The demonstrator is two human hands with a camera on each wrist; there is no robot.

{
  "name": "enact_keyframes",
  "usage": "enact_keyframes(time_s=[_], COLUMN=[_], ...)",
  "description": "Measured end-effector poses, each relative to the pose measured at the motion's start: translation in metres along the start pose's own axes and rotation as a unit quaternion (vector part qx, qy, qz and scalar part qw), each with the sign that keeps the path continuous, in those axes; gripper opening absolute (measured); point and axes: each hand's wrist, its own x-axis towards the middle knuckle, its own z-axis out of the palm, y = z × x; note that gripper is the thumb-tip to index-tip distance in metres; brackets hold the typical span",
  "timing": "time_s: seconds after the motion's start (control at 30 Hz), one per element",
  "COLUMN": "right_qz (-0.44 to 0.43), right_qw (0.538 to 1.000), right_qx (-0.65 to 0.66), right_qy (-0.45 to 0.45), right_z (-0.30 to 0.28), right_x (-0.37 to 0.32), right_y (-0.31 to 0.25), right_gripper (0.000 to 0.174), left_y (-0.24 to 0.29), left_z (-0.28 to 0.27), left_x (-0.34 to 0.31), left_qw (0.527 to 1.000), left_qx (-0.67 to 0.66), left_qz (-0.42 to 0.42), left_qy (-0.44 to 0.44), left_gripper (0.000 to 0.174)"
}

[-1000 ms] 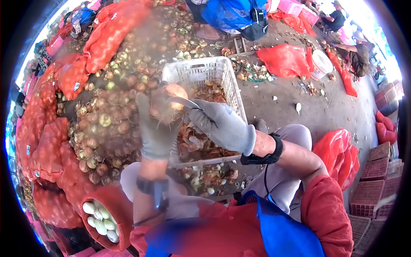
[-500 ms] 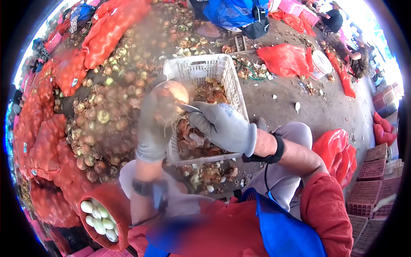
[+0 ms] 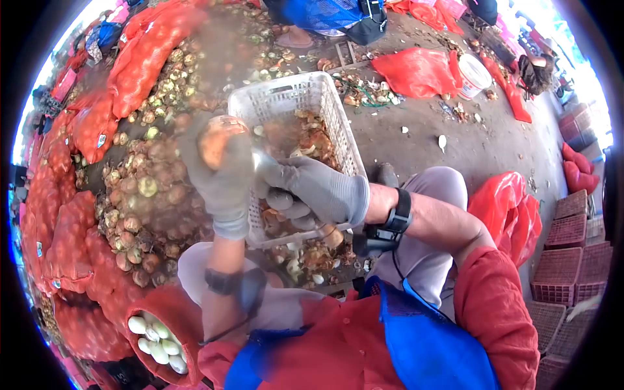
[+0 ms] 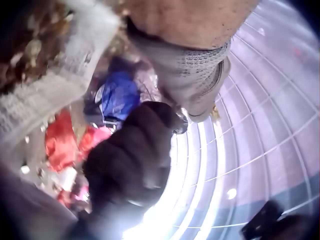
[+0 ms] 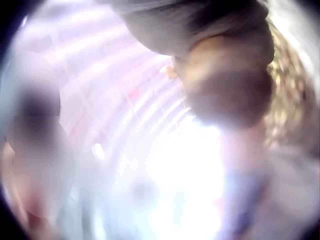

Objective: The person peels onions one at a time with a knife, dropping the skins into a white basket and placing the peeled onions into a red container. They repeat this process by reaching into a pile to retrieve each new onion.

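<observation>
Crate [image 3: 349, 133]: below and beyond both hands
Left hand [image 3: 227, 188]: grips the onion; the nearer hand
Right hand [image 3: 328, 192]: fingers curled, apparently pinching the blade
Onion [image 3: 213, 144]: forward-left of the right hand; long axis unclear
Blade [image 3: 260, 158]: between the hands; blurred
Views: right wrist shows rounded tan skin [image 5: 215, 54]; left wrist does not

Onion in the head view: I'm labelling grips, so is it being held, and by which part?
Yes, the left hand grips the onion round its sides; blur hides exactly where each fingertip presses.
</observation>
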Motion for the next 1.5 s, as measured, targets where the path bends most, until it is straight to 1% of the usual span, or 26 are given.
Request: enact_keyframes(time_s=[0.03,0.1,0.17,0.2,0.23,0.27,0.37,0.43,0.5,0.53,0.57,0.63,0.67,0.77,0.8,0.83,0.87,0.9,0.97,1.03,1.13,1.23,1.3,1.37,1.43,1.5], right_qz=[0.002,0.006,0.03,-0.159,-0.333,-0.351,-0.392,-0.432,-0.398,-0.393,-0.387,-0.398,-0.279,-0.265,-0.279,-0.281,-0.328,-0.378,-0.309,-0.313,-0.292,-0.269,-0.27,-0.256,-0.245,-0.284], right_qw=[1.0,0.997,0.998,0.967,0.841,0.812,0.807,0.812,0.779,0.762,0.744,0.887,0.933,0.925,0.922,0.921,0.898,0.871,0.848,0.819,0.891,0.924,0.925,0.928,0.939,0.952], right_qx=[0.0,0.077,0.042,-0.182,-0.389,-0.416,-0.386,-0.341,-0.421,-0.448,-0.474,-0.181,-0.189,-0.257,-0.246,-0.248,-0.266,-0.282,-0.367,-0.425,-0.303,-0.248,-0.249,-0.243,-0.211,-0.111], right_qy=[0.0,-0.023,-0.02,0.083,0.176,0.209,0.213,0.196,0.238,0.253,0.268,0.148,0.129,0.089,0.109,0.11,0.123,0.139,0.225,0.226,0.169,0.114,0.095,0.118,0.117,0.009], right_z=[0.001,0.002,-0.013,-0.027,-0.024,-0.025,-0.032,-0.034,-0.036,-0.036,-0.035,-0.029,-0.02,-0.03,-0.03,-0.037,-0.047,-0.057,-0.048,-0.045,-0.018,0.01,0.01,0.003,-0.004,-0.014], right_x=[-0.001,-0.001,0.008,0.023,0.029,0.02,0.03,0.041,0.04,0.04,0.04,0.035,0.01,0.022,0.019,0.024,0.034,0.041,0.021,0.019,0.002,-0.022,-0.025,-0.025,-0.03,-0.033], right_y=[-0.002,-0.005,-0.008,0.005,0.001,-0.007,-0.007,-0.004,-0.002,-0.004,-0.006,-0.014,-0.032,-0.033,-0.031,-0.03,-0.027,-0.023,-0.032,-0.032,-0.045,-0.068,-0.073,-0.08,-0.083,-0.091], right_gripper=[0.03,0.027,0.029,0.03,0.032,0.036,0.038,0.042,0.044,0.043,0.042,0.035,0.034,0.038,0.031,0.031,0.029,0.027,0.029,0.032,0.026,0.023,0.023,0.028,0.03,0.031], left_y=[-0.002,0.001,0.026,0.008,0.011,0.018,0.007,-0.022,-0.025,-0.02,-0.014,-0.002,0.01,0.023,0.014,0.009,0.011,0.015,0.02,0.01,0.022,-0.008,-0.01,0.004,0.012,0.012], left_z=[0.003,0.007,0.015,0.002,0.001,0.002,0.007,-0.001,0.002,0.002,0.001,-0.001,-0.003,-0.011,-0.014,-0.014,-0.014,-0.013,-0.007,-0.005,-0.015,-0.02,-0.024,-0.014,-0.007,-0.007], left_x=[0.004,0.008,0.005,0.01,0.01,0.008,0.001,0.002,-0.001,0.001,0.006,0.016,0.016,0.004,-0.004,-0.008,-0.008,-0.005,0.0,0.002,0.008,0.01,0.006,0.005,0.006,0.006], left_qw=[0.976,0.964,0.991,0.985,0.985,0.947,0.915,0.937,0.958,0.989,0.994,0.997,0.985,0.926,0.973,0.812,0.811,0.88,0.966,0.968,0.963,0.984,0.984,0.963,0.956,0.938], left_qx=[0.164,0.18,-0.092,-0.129,-0.129,-0.238,-0.294,-0.269,-0.184,-0.086,-0.041,0.052,0.142,0.317,-0.099,-0.496,-0.495,-0.396,-0.182,-0.185,-0.186,-0.108,-0.069,-0.148,-0.16,-0.22], left_qz=[0.14,0.187,-0.063,-0.106,-0.104,-0.208,-0.268,-0.215,-0.213,-0.099,-0.069,-0.01,0.028,0.099,-0.093,-0.267,-0.268,-0.208,-0.074,-0.035,-0.162,-0.077,-0.098,-0.193,-0.191,-0.228], left_qy=[0.03,0.049,0.078,0.043,0.046,0.064,0.065,-0.059,-0.056,-0.074,-0.069,-0.051,-0.094,-0.181,-0.188,-0.157,-0.157,-0.162,-0.17,-0.163,-0.112,-0.121,-0.131,-0.114,-0.152,-0.138], left_gripper=[0.045,0.045,0.038,0.035,0.035,0.037,0.042,0.046,0.048,0.046,0.046,0.046,0.053,0.069,0.068,0.068,0.068,0.072,0.083,0.083,0.074,0.072,0.067,0.062,0.055,0.05])
